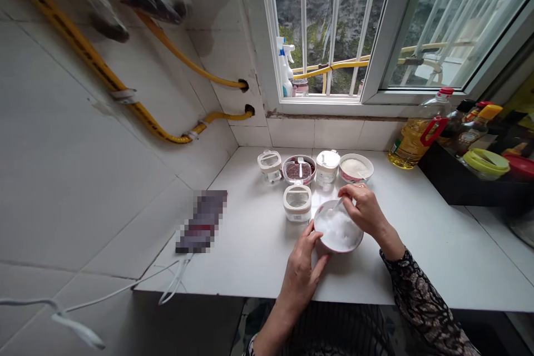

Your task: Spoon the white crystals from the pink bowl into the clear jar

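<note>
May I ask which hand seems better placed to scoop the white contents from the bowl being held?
Probably the right hand: it pinches a small utensil angled into the white contents, while the left hand steadies the bowl.

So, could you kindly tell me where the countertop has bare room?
Left, the white countertop is bare between the pixelated dark item and the front clear container. Right, it is bare between the right hand and the black box. It is crowded along the back, from the leftmost clear container to the bowl of pale grains, and around the front bowl.
</note>
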`<state>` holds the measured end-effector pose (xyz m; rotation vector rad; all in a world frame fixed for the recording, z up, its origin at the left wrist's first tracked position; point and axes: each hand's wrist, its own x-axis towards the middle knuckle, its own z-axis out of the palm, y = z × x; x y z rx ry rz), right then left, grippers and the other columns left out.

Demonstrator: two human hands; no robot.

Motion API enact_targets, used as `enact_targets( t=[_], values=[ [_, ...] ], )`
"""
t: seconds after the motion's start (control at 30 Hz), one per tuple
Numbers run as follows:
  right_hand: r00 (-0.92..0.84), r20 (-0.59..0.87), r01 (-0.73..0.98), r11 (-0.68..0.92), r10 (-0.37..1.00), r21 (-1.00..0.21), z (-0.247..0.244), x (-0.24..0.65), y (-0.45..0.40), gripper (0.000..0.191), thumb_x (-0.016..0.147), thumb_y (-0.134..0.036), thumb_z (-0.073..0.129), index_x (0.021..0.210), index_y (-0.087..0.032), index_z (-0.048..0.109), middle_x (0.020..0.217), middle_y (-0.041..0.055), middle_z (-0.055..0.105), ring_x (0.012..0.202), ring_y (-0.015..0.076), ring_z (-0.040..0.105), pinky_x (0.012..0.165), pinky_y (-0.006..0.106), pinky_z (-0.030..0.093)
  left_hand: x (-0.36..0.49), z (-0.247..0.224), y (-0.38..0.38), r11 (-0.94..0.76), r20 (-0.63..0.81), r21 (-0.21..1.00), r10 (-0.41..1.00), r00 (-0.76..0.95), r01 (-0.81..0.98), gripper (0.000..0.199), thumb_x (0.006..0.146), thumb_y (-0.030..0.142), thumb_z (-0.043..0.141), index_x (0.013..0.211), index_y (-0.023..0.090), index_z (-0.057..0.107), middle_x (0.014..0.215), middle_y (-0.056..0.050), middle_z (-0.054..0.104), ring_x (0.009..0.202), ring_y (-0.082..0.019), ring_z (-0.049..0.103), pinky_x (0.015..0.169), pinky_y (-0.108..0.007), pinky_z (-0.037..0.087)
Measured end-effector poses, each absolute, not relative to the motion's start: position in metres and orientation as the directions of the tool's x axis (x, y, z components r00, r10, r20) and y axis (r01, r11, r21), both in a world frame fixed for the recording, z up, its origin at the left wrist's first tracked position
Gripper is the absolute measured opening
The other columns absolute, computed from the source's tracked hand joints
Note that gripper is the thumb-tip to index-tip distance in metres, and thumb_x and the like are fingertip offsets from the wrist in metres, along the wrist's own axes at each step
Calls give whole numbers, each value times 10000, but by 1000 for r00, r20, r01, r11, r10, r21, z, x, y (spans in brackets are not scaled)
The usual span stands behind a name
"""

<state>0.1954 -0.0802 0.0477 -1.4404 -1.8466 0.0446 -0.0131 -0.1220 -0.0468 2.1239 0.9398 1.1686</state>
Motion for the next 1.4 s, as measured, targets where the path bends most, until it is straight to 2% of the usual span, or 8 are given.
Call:
enact_targets(
  t=[0.13,0.5,0.83,1.0,1.13,1.23,1.33,1.4],
  values=[
    [-73,455,793,329,888,-513,43,186,-78,208,825,-137,463,759,-211,646,733,36,719,712,195,635,805,344,439,-13,-46,-122,-624,509,714,774,377,317,400,932,140,579,1300,261,480,1487,-151,529,1383,-282,545,1033,-433,578],
    [236,261,493,116,936,-862,50,199,-76,175,708,-251,482,670,-204,646,522,-12,615,528,155,559,580,276,430,-13,-46,-122,-618,502,718,779,376,320,398,927,147,592,1294,261,488,1496,-137,524,1390,-276,540,1025,-419,585],
    [303,86,209,21,949,-978,51,200,-72,149,632,-292,552,631,-187,659,478,-12,582,497,143,524,563,284,440,-13,-46,-122,-620,507,717,777,373,318,406,918,130,593,1287,261,485,1498,-150,521,1394,-284,535,1030,-432,583],
    [316,112,122,77,942,-990,58,193,-70,150,660,-311,587,664,-186,670,500,-10,603,516,145,540,592,295,470,-12,-47,-122,-612,500,727,783,371,311,424,907,117,598,1288,265,485,1506,-149,513,1395,-291,533,1033,-448,580],
    [291,243,166,201,926,-965,62,174,-68,159,761,-321,582,766,-188,669,593,8,659,589,169,614,645,311,503,-12,-48,-122,-609,498,736,783,374,295,430,903,114,600,1291,262,489,1502,-154,516,1400,-294,526,1035,-451,578],
    [230,432,348,341,872,-874,59,157,-69,160,880,-309,543,868,-200,659,733,41,718,693,192,666,702,327,510,-12,-49,-121,-601,493,746,788,370,286,425,903,108,589,1290,258,500,1503,-155,516,1402,-292,524,1040,-453,574],
    [-39,624,633,502,780,-589,53,148,-70,200,946,-201,470,925,-210,669,796,62,740,768,207,653,821,372,484,-12,-50,-121,-598,490,750,789,371,283,427,896,106,592,1287,253,504,1508,-153,514,1399,-292,527,1037,-455,576],
    [-245,643,716,582,726,-385,50,146,-71,261,945,-126,425,941,-209,673,807,66,745,767,209,628,870,395,459,-12,-51,-120,-601,493,748,787,371,280,419,893,109,600,1277,249,507,1510,-154,512,1397,-293,529,1031,-456,580]
  ],
)
